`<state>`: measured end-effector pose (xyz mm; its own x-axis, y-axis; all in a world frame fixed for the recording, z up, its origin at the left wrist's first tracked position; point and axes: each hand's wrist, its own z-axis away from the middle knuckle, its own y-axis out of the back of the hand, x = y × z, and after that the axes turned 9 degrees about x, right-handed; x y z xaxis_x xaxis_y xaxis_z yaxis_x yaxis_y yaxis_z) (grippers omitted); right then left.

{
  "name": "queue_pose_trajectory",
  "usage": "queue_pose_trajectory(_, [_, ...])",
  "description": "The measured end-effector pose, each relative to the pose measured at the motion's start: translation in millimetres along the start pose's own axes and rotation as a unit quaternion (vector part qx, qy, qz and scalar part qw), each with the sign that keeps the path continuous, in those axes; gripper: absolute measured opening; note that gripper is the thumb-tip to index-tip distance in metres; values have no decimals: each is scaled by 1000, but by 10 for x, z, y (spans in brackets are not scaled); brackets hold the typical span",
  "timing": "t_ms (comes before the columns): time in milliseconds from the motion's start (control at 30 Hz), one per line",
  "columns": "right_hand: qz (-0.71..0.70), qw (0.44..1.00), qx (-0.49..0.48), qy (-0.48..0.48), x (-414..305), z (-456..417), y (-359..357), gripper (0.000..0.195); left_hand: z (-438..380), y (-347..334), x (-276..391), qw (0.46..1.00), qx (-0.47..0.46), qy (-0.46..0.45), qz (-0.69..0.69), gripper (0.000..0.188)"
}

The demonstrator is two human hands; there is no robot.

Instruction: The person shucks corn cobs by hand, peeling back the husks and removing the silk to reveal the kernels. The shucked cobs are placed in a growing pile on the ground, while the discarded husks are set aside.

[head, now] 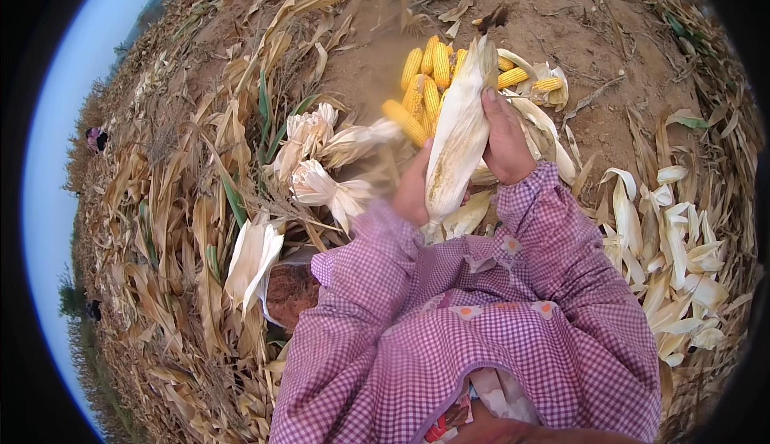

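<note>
An ear of corn in its pale dry husk (454, 137) stands tilted between my hands, dark silk (494, 18) at its far tip. My left hand (415, 185) grips the lower part from the left, some of its fingers hidden behind the husk. On the right side, my right hand (505, 134) holds the husk higher up, its thumb pointing towards the tip. Just beyond lies a heap of bare yellow corn cobs (431, 65), partly covered by the held ear. One yellow cob (404, 122) lies close to my left hand, slightly blurred.
Peeled husks (331, 188) lie left of my hands, and more pale husks (686, 263) pile up at the right. Dry corn stalks (180, 203) cover the ground at left. Bare brown soil (559, 17) shows beyond the cobs. A person (96, 139) is far off at the left.
</note>
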<state>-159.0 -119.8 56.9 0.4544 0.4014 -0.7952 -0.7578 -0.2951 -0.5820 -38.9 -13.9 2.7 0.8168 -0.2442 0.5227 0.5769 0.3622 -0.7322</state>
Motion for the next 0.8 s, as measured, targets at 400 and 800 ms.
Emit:
queue_pose_trajectory(400, [237, 957, -31, 163, 9, 311, -114, 29, 34, -32, 206, 993, 41, -106, -6, 75])
queue_pose_trajectory(800, [527, 656, -413, 348, 111, 1287, -141, 20, -67, 439, 580, 937, 135, -252, 202, 58])
